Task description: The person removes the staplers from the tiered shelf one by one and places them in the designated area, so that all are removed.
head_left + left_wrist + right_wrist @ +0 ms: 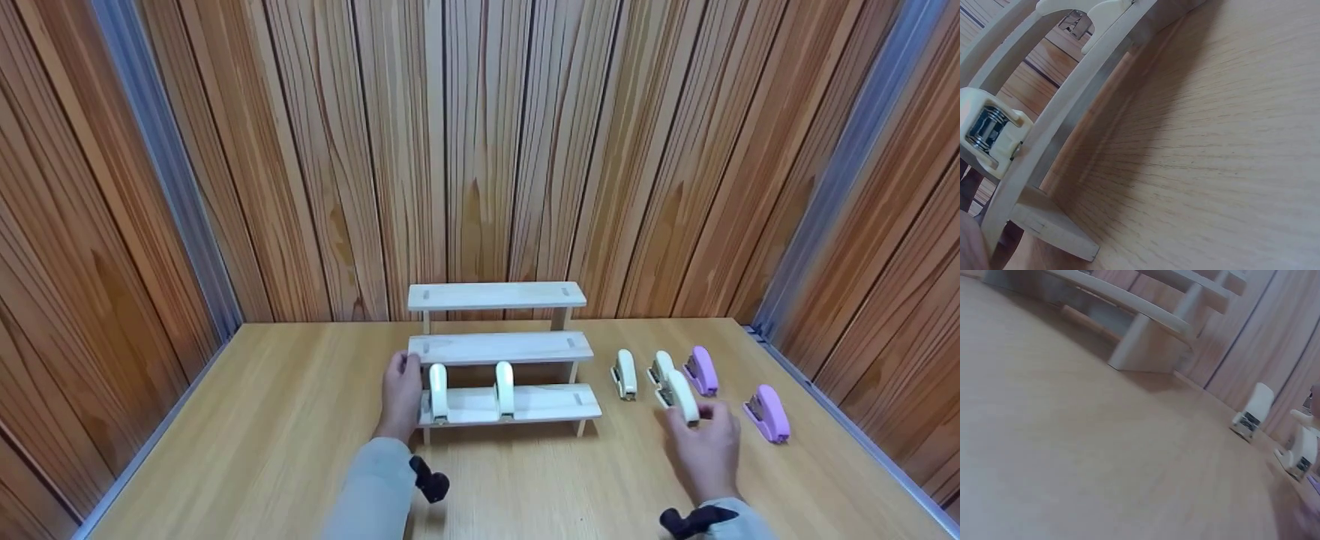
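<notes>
A three-tier wooden display shelf [504,348] stands on the table. My left hand [403,394] holds its left end, with the thumb [970,242] by the lowest board in the left wrist view. Two cream staplers sit on that lowest board: one stapler [439,392] by my left hand, another stapler [505,390] near the middle. At the right, my right hand [706,450] pinches a cream stapler [681,396] by its near end. Just behind it, partly covered, is another cream stapler [660,366]. In the right wrist view the right hand is mostly out of frame.
A whitish stapler [624,375] stands right of the shelf. Two purple staplers stand farther right, one purple stapler [702,370] at the back and one purple stapler [768,414] nearer. Wood-patterned walls [480,150] enclose the wooden table [300,420] at the back and sides.
</notes>
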Action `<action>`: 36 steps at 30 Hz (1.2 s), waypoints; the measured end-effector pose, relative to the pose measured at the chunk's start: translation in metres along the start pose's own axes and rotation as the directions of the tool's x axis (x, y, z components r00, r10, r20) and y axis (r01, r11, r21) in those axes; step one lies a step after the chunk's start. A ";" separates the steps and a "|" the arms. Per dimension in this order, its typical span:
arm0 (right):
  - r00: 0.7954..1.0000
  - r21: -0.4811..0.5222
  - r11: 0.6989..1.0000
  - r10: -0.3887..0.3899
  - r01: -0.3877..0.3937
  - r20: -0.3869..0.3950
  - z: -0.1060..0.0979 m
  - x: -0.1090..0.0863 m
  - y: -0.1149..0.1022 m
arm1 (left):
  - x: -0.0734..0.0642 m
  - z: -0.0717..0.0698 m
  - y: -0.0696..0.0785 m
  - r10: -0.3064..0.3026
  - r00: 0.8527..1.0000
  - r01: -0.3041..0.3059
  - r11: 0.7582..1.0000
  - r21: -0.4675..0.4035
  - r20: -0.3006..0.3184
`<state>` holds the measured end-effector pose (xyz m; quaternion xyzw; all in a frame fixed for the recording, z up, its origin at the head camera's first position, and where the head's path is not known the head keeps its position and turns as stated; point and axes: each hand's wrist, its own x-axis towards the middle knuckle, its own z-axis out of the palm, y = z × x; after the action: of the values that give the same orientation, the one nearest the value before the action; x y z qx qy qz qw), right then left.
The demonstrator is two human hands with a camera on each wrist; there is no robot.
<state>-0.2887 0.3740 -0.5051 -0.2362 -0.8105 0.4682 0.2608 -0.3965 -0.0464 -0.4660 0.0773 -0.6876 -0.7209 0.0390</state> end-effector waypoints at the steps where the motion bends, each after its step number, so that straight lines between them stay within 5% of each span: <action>1: 1.000 -0.001 1.000 -0.002 0.002 -0.008 -0.003 0.002 0.001 | 0.000 0.000 0.001 0.001 1.000 -0.001 1.000 0.002 -0.001; 10: 0.993 -0.041 0.993 0.113 -0.111 0.041 -0.033 0.019 0.015 | 0.003 0.002 0.003 -0.024 0.999 0.025 1.000 -0.008 0.021; 26: 0.994 -0.125 0.986 0.113 -0.112 -0.004 -0.048 0.036 0.036 | 0.001 0.001 -0.002 -0.010 1.000 0.010 1.000 -0.003 0.009; 33: 0.999 -0.204 0.979 0.016 -0.022 -0.031 -0.045 0.035 0.037 | 0.002 0.001 -0.001 -0.003 1.000 0.004 0.999 -0.034 0.015; 36: 0.999 -0.240 0.970 0.041 -0.040 0.001 -0.045 0.036 0.036 | 0.002 0.000 -0.001 -0.008 1.000 0.009 0.999 -0.037 0.015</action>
<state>-0.2817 0.4412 -0.5102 -0.2811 -0.8568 0.3730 0.2184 -0.3988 -0.0463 -0.4669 0.0742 -0.6738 -0.7344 0.0323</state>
